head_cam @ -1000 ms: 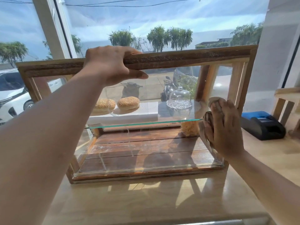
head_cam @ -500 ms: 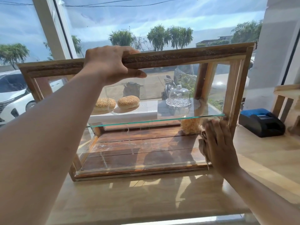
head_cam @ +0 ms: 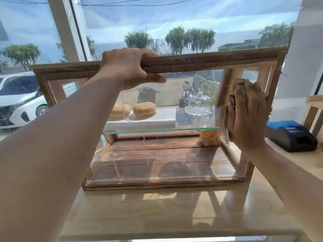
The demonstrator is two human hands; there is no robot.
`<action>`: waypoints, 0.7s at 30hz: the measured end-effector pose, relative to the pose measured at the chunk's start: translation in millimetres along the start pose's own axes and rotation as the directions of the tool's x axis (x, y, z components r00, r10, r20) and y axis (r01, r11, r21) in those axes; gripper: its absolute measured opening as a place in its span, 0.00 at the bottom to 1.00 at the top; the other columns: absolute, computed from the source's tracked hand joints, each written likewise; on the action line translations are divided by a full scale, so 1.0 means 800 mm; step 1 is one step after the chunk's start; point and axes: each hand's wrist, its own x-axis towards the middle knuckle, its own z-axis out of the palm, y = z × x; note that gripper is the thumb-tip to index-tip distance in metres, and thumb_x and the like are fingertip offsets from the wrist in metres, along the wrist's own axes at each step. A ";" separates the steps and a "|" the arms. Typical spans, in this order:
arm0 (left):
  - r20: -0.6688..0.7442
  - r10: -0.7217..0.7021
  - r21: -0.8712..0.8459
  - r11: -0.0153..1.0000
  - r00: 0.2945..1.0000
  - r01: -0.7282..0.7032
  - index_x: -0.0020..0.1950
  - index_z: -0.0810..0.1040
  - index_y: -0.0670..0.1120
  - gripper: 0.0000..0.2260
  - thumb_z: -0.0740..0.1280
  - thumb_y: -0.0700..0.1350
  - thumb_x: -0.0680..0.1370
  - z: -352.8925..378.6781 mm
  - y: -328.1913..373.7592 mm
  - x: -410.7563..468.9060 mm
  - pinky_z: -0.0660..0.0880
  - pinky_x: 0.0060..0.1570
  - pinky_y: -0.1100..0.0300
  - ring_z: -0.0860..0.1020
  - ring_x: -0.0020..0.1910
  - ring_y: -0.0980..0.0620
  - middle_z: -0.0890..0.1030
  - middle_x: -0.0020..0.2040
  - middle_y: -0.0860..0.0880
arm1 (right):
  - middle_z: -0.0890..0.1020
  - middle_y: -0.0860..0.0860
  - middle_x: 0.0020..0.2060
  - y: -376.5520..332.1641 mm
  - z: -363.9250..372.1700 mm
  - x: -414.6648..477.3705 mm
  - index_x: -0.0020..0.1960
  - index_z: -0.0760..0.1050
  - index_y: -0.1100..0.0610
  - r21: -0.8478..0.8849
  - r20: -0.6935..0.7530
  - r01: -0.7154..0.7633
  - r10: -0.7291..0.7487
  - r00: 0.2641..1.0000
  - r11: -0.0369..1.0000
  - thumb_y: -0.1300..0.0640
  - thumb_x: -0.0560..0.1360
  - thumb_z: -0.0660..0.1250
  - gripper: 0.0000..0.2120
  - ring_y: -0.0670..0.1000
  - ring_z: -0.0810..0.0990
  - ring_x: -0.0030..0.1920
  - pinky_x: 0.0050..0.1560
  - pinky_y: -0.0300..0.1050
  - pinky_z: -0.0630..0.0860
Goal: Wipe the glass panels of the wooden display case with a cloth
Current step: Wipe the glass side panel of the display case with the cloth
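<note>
2 hands on the job, split roles. Nearest: bare wooden counter [head_cam: 157,212] under both forearms, carrying the display case [head_cam: 164,183].

Right hand [head_cam: 248,116] is flat, fingers [head_cam: 258,95] spread and pressing a bunched brown cloth [head_cam: 236,88] against the right side glass panel [head_cam: 227,149]. Cloth sticks out above and to the thumb side of the fingers; most of it is hidden under the palm. Open-palm press looks deliberate: spreads the load over the glass instead of poking it. So this hand holds the cloth by pressure, not a pinch.

Left hand [head_cam: 129,69] is clenched over the top rail [head_cam: 209,61], fingers over the far edge, thumb under the near edge. Likely a brace, so the case doesn't slide or tip away from the sideways wipe force.

Below the left thumb: glass shelf [head_cam: 160,131] inside the case. Left of the right palm, at shelf level, a pale crinkly pack [head_cam: 209,138] against the glass; can't tell if inside or behind.

Past the fingertips: 2 seeded buns [head_cam: 134,109] and a glass dome [head_cam: 199,103] on a ledge beyond the case. Black and blue printer [head_cam: 291,137] sits right of the right wrist, clear of the stroke.

Judgement: mid-wipe on the right panel; other panels can't be rated for clean or dirty.
</note>
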 end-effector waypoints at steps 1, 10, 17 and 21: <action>0.002 0.001 -0.001 1.000 1.000 -0.001 0.70 0.64 0.71 0.39 0.55 0.83 0.60 0.000 0.001 0.000 0.65 0.47 0.56 0.75 0.61 0.46 0.78 0.62 0.57 | 0.67 0.65 0.75 -0.003 -0.001 -0.017 0.78 0.62 0.62 0.002 0.030 -0.003 0.003 1.000 1.000 0.54 0.87 0.59 0.23 0.66 0.62 0.77 0.79 0.62 0.57; -0.026 0.009 0.000 1.000 1.000 -0.009 0.69 0.64 0.72 0.39 0.55 0.83 0.60 0.004 -0.002 0.002 0.65 0.46 0.56 0.76 0.60 0.46 0.79 0.61 0.58 | 0.63 0.67 0.76 -0.018 -0.006 -0.202 0.80 0.56 0.63 0.033 0.286 0.046 -0.054 0.957 0.998 0.54 0.80 0.65 0.34 0.69 0.61 0.77 0.72 0.73 0.62; -0.022 0.001 -0.012 1.000 1.000 -0.001 0.69 0.64 0.72 0.39 0.55 0.83 0.60 0.001 0.000 0.000 0.64 0.46 0.57 0.76 0.60 0.46 0.79 0.61 0.58 | 0.60 0.66 0.77 -0.014 -0.013 -0.207 0.82 0.53 0.62 0.024 0.351 0.081 -0.084 0.933 0.996 0.51 0.85 0.57 0.30 0.69 0.60 0.77 0.73 0.72 0.61; -0.011 0.005 -0.016 1.000 1.000 -0.005 0.69 0.65 0.72 0.38 0.56 0.82 0.61 -0.002 0.002 -0.002 0.65 0.47 0.57 0.76 0.60 0.47 0.79 0.61 0.58 | 0.60 0.65 0.78 -0.008 -0.011 -0.160 0.81 0.55 0.61 0.032 0.294 0.093 -0.098 0.951 0.995 0.49 0.87 0.53 0.27 0.69 0.60 0.77 0.74 0.72 0.60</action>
